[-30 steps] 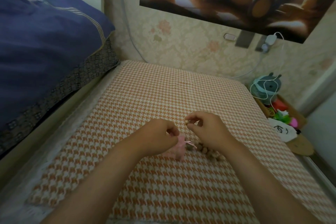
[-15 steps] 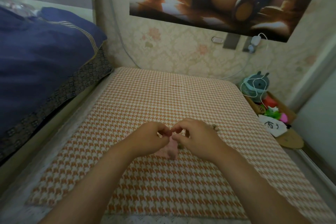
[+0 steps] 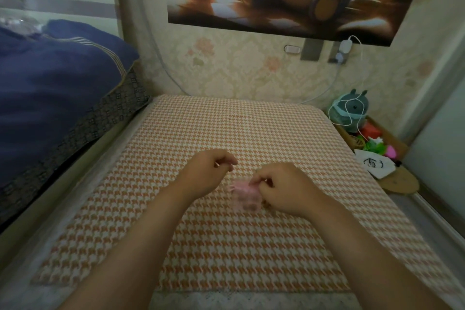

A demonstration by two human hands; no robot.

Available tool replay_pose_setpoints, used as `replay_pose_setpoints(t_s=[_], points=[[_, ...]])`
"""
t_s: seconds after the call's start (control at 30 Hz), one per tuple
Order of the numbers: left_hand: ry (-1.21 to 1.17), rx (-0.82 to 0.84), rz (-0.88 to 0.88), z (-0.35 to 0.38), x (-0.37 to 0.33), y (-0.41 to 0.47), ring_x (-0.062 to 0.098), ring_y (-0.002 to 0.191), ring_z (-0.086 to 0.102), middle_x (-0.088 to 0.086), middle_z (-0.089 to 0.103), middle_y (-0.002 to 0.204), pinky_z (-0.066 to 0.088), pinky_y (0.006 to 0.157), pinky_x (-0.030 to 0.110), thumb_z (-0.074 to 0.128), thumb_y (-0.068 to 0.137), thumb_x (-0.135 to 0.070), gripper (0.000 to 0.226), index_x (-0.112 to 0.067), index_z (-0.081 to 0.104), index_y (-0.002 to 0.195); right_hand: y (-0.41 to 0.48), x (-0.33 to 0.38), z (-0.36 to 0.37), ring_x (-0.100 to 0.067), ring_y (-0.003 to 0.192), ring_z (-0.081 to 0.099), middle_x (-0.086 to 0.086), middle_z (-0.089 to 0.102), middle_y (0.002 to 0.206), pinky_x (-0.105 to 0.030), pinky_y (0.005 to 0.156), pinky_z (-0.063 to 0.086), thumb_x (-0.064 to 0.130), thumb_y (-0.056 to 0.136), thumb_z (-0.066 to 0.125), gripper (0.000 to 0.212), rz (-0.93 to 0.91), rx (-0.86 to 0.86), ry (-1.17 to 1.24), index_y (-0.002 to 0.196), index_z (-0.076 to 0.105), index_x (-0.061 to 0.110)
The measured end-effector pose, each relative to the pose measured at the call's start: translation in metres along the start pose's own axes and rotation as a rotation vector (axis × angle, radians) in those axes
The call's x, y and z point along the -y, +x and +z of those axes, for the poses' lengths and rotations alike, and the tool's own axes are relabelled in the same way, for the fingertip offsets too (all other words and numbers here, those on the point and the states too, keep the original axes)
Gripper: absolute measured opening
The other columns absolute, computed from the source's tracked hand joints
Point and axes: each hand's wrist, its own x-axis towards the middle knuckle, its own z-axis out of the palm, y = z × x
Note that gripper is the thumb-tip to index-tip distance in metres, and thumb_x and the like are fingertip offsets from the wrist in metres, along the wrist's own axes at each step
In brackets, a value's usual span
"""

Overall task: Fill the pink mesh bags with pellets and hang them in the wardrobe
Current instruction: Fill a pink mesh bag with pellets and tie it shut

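Observation:
A small pink mesh bag (image 3: pixel 244 196) lies blurred on the houndstooth-patterned cushion (image 3: pixel 226 246), just left of my right hand (image 3: pixel 281 190). That hand pinches the bag's upper right edge between thumb and fingers. My left hand (image 3: pixel 210 171) is a short way up and left of the bag, apart from it, with its fingers curled and thumb against the forefinger; I make out nothing between them. A brown pellet (image 3: pixel 266 205) peeks out under my right hand; the other pellets are hidden.
A bed with a dark blue quilt (image 3: pixel 55 98) runs along the left. On the floor at the right stands a box of toys (image 3: pixel 372 143) with a teal plush (image 3: pixel 349 111) and a white charging cable. The wall with a poster is behind.
My hands met over the bag, then parted: the left drew up and left, the right shifted right and nearer, holding the bag. The camera tilted up slightly.

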Motion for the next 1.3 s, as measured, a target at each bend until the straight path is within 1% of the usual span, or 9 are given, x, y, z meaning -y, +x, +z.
replay_pose_setpoints(t_s=[0.07, 0.17, 0.3, 0.47, 0.57, 0.7, 0.83, 1.03, 1.3], points=[[0.152, 0.031, -0.011, 0.011, 0.009, 0.006, 0.007, 0.09, 0.064, -0.013, 0.069, 0.103, 0.053, 0.077, 0.019, 0.051, 0.094, -0.006, 0.034, -0.031, 0.072, 0.102, -0.002, -0.007, 0.001, 0.003, 0.079, 0.061, 0.019, 0.072, 0.096, -0.028, 0.076, 0.056, 0.025, 0.086, 0.054, 0.029, 0.018, -0.007, 0.017, 0.101, 0.077, 0.031], [0.33, 0.13, -0.01, 0.03, 0.026, 0.012, 0.015, 0.111, 0.06, -0.004, 0.065, 0.122, 0.048, 0.095, 0.028, 0.055, 0.089, -0.003, 0.038, -0.026, 0.072, 0.115, -0.005, -0.014, 0.0, 0.001, 0.069, 0.06, 0.02, 0.068, 0.083, -0.026, 0.066, 0.053, 0.026, 0.086, 0.056, 0.025, 0.03, -0.014, 0.04, 0.097, 0.078, 0.03], [0.407, 0.216, 0.063, 0.045, 0.033, 0.014, 0.019, 0.094, 0.066, 0.002, 0.072, 0.097, 0.038, 0.072, 0.02, 0.066, 0.083, -0.006, 0.02, -0.017, 0.077, 0.096, -0.006, -0.019, 0.004, -0.009, 0.062, 0.058, 0.004, 0.069, 0.077, -0.04, 0.063, 0.054, 0.032, 0.088, 0.054, 0.026, 0.026, -0.036, 0.051, 0.078, 0.073, 0.017], [0.328, 0.162, 0.052, 0.047, 0.037, 0.019, -0.003, 0.069, 0.055, -0.001, 0.073, 0.096, 0.038, 0.063, 0.003, 0.068, 0.09, -0.019, 0.015, -0.018, 0.078, 0.101, 0.0, -0.023, 0.011, -0.016, 0.06, 0.057, 0.0, 0.061, 0.065, -0.046, 0.061, 0.052, 0.037, 0.091, 0.05, 0.036, 0.016, -0.063, 0.064, 0.064, 0.06, 0.015], [0.233, 0.11, 0.019, 0.043, 0.032, 0.019, 0.006, 0.072, 0.06, -0.004, 0.069, 0.092, 0.053, 0.073, 0.022, 0.07, 0.089, -0.019, 0.018, -0.019, 0.071, 0.107, 0.003, -0.023, 0.012, -0.015, 0.057, 0.056, 0.001, 0.06, 0.061, -0.048, 0.06, 0.052, 0.037, 0.092, 0.05, 0.037, 0.027, -0.061, 0.048, 0.061, 0.057, 0.018], [0.095, -0.06, 0.032, 0.029, 0.006, 0.017, 0.003, 0.076, 0.06, -0.015, 0.065, 0.087, 0.05, 0.069, 0.02, 0.073, 0.087, -0.023, 0.009, -0.026, 0.066, 0.091, 0.003, -0.02, 0.01, -0.004, 0.073, 0.062, 0.014, 0.072, 0.085, -0.036, 0.07, 0.056, 0.038, 0.09, 0.054, 0.022, 0.069, -0.027, 0.029, 0.088, 0.075, 0.033], [0.02, -0.051, 0.111, 0.019, -0.02, 0.005, -0.002, 0.08, 0.062, -0.017, 0.068, 0.086, 0.049, 0.071, 0.013, 0.074, 0.085, -0.031, 0.01, -0.036, 0.066, 0.086, 0.002, -0.018, 0.009, 0.0, 0.088, 0.062, 0.016, 0.072, 0.106, -0.029, 0.081, 0.055, 0.037, 0.089, 0.056, 0.029, 0.084, 0.001, 0.022, 0.112, 0.073, 0.033], [0.122, 0.058, 0.203, 0.024, -0.027, -0.009, 0.001, 0.089, 0.059, -0.017, 0.064, 0.095, 0.051, 0.081, 0.025, 0.073, 0.084, -0.034, 0.015, -0.046, 0.065, 0.083, 0.002, -0.016, 0.01, -0.006, 0.059, 0.06, 0.009, 0.068, 0.076, -0.028, 0.052, 0.046, 0.034, 0.087, 0.056, 0.013, 0.101, 0.011, 0.056, 0.085, 0.068, 0.036], [0.165, 0.064, 0.093, 0.032, -0.022, 0.0, -0.003, 0.072, 0.059, -0.017, 0.068, 0.092, 0.056, 0.078, 0.033, 0.073, 0.082, -0.039, 0.012, -0.032, 0.07, 0.091, 0.003, -0.018, 0.009, -0.005, 0.065, 0.062, 0.01, 0.069, 0.074, -0.034, 0.062, 0.055, 0.037, 0.084, 0.055, 0.019, 0.12, 0.012, 0.075, 0.089, 0.073, 0.034]])
